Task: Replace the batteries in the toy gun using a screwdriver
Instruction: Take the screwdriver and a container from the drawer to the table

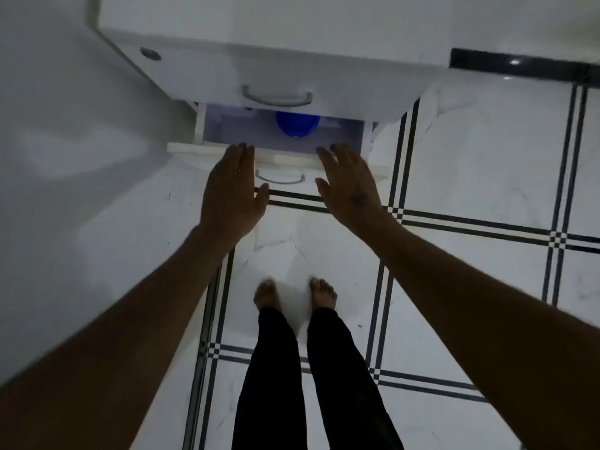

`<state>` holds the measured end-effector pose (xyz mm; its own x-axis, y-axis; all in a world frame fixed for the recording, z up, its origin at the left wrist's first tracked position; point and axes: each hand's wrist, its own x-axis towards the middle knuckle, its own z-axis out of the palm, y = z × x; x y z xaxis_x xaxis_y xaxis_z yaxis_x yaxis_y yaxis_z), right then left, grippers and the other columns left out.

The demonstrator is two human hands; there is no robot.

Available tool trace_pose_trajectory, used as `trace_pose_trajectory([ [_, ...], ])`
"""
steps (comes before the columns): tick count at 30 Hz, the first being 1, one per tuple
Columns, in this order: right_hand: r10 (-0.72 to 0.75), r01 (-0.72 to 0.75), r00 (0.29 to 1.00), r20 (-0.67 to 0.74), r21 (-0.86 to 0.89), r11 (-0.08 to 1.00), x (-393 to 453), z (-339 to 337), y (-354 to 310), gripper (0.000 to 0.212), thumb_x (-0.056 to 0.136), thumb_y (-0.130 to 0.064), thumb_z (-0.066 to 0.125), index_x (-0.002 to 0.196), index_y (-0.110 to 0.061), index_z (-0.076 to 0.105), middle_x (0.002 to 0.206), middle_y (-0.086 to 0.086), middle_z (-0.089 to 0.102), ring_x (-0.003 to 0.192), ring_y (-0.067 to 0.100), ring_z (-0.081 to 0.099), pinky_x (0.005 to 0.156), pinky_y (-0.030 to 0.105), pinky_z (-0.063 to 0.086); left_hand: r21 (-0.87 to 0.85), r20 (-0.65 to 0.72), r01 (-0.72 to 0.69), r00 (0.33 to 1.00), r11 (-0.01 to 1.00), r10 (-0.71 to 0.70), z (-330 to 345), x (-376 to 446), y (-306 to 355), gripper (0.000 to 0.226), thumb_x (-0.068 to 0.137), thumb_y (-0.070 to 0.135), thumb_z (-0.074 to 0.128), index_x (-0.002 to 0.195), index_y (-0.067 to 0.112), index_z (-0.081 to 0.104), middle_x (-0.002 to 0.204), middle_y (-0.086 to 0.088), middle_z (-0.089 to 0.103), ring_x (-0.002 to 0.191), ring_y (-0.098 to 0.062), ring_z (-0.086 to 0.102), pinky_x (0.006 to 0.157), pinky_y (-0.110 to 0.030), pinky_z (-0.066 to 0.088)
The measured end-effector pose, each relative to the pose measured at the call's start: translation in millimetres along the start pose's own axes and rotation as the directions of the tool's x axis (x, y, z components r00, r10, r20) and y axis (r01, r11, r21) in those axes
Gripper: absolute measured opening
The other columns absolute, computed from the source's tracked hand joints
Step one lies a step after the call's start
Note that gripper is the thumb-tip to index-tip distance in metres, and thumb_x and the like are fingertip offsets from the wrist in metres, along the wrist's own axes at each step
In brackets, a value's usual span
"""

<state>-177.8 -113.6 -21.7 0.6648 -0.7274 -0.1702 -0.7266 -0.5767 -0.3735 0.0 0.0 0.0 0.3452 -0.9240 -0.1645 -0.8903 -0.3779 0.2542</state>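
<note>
A pale, glossy wall or cabinet side (65, 157) fills the left of the view, blurred and dim. Just right of it stands a white drawer unit (276, 60) with a round fitting (150, 53) on its left face and a closed upper drawer bearing a grey handle (277, 96). Below it a lower drawer (282, 131) stands pulled out; a blue rounded object (297, 124) lies inside at the far edge, too blurred to identify. No toy gun or screwdriver can be made out. The left hand (232, 193) reaches to the drawer's near front edge, fingers straight and pressed together. The right hand (349, 186) reaches beside it, fingers straight and slightly spread. Nearer, bare feet (293, 293) and black trousers (311, 378) stand on a white marble-look floor (470, 157) crossed by dark double lines, running to the right.
</note>
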Motion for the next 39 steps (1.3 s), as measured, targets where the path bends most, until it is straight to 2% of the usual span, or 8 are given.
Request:
trace_pose_trajectory([
  [3, 0.008, -0.008, 1.000, 0.012, 0.001, 1.000, 12, 14, 0, 0.041, 0.094, -0.015, 0.059, 0.134, -0.008, 0.053, 0.127, 0.012, 0.062, 0.120, 0.029, 0.057, 0.107, 0.038, 0.039, 0.035, -0.004, -0.010, 1.000, 0.999, 0.010, 22, 9, -11, 0.064, 0.094, 0.032, 0.053, 0.147, 0.002, 0.030, 0.150, -0.019, 0.037, 0.140, -0.033, 0.034, 0.114, -0.046, 0.032],
  [8, 0.066, -0.065, 0.995, -0.069, 0.023, 0.998, 1, 21, -9, 0.031, 0.091, -0.006, 0.061, 0.122, -0.009, 0.062, 0.110, 0.011, 0.069, 0.102, 0.028, 0.064, 0.098, 0.039, 0.044, 0.035, -0.040, -0.025, 0.999, 0.999, 0.026, 26, 4, -16, 0.054, 0.093, 0.034, 0.048, 0.139, 0.007, 0.041, 0.140, -0.015, 0.047, 0.132, -0.032, 0.042, 0.114, -0.045, 0.029],
  [18, 0.089, -0.090, 0.996, 0.008, 0.022, 0.996, -58, 31, -27, 0.032, 0.089, -0.006, 0.065, 0.120, -0.011, 0.064, 0.113, 0.008, 0.069, 0.101, 0.028, 0.065, 0.093, 0.038, 0.046, -0.015, 0.019, -0.060, 0.998, 0.998, 0.061, 25, -53, -25, 0.044, 0.092, 0.031, 0.052, 0.129, 0.006, 0.051, 0.128, -0.016, 0.056, 0.121, -0.033, 0.051, 0.107, -0.042, 0.041],
  [28, 0.119, -0.128, 0.980, 0.157, 0.050, 0.991, -109, 40, -44, 0.036, 0.086, -0.007, 0.070, 0.121, -0.011, 0.064, 0.115, 0.009, 0.067, 0.103, 0.029, 0.063, 0.091, 0.039, 0.047, -0.094, 0.018, -0.049, 0.999, 0.994, 0.050, 25, -83, -33, 0.030, 0.096, 0.028, 0.045, 0.101, 0.008, 0.066, 0.095, -0.009, 0.066, 0.083, -0.023, 0.060, 0.071, -0.030, 0.048],
  [30, 0.113, -0.124, 0.976, 0.189, 0.051, 0.991, -115, 39, -46, 0.035, 0.087, -0.011, 0.070, 0.121, -0.012, 0.064, 0.115, 0.008, 0.067, 0.103, 0.028, 0.062, 0.091, 0.038, 0.046, -0.151, 0.004, -0.015, 1.000, 0.988, 0.016, 26, -74, -37, 0.027, 0.096, 0.027, 0.047, 0.099, 0.009, 0.067, 0.092, -0.008, 0.066, 0.074, -0.020, 0.062, 0.066, -0.029, 0.051],
  [32, 0.130, -0.149, 0.960, 0.249, 0.060, 0.987, -116, 38, -46, 0.034, 0.088, -0.018, 0.070, 0.121, -0.015, 0.064, 0.115, 0.005, 0.066, 0.105, 0.024, 0.060, 0.093, 0.036, 0.046, -0.226, -0.008, 0.057, 0.998, 0.972, -0.061, 28, -59, -43, 0.024, 0.096, 0.027, 0.049, 0.100, 0.009, 0.065, 0.093, -0.007, 0.067, 0.073, -0.019, 0.064, 0.069, -0.029, 0.053],
  [36, 0.192, -0.290, 0.896, 0.400, 0.200, 0.936, -91, 26, -43, 0.043, 0.085, -0.040, 0.071, 0.122, -0.023, 0.060, 0.119, 0.000, 0.062, 0.111, 0.019, 0.054, 0.094, 0.037, 0.049, -0.255, 0.069, 0.308, 0.951, 0.917, -0.301, 41, -11, -55, 0.030, 0.093, 0.027, 0.056, 0.117, 0.009, 0.058, 0.111, -0.011, 0.064, 0.098, -0.025, 0.063, 0.082, -0.031, 0.048],
  [39, 0.243, -0.399, 0.874, 0.421, 0.336, 0.853, -57, 16, -46, 0.061, 0.085, -0.045, 0.071, 0.136, -0.021, 0.047, 0.130, 0.003, 0.055, 0.119, 0.018, 0.051, 0.098, 0.038, 0.048, -0.211, 0.165, 0.403, 0.913, 0.891, -0.374, 56, 21, -60, 0.043, 0.093, 0.034, 0.058, 0.126, 0.008, 0.051, 0.120, -0.013, 0.060, 0.106, -0.027, 0.060, 0.083, -0.032, 0.046],
])
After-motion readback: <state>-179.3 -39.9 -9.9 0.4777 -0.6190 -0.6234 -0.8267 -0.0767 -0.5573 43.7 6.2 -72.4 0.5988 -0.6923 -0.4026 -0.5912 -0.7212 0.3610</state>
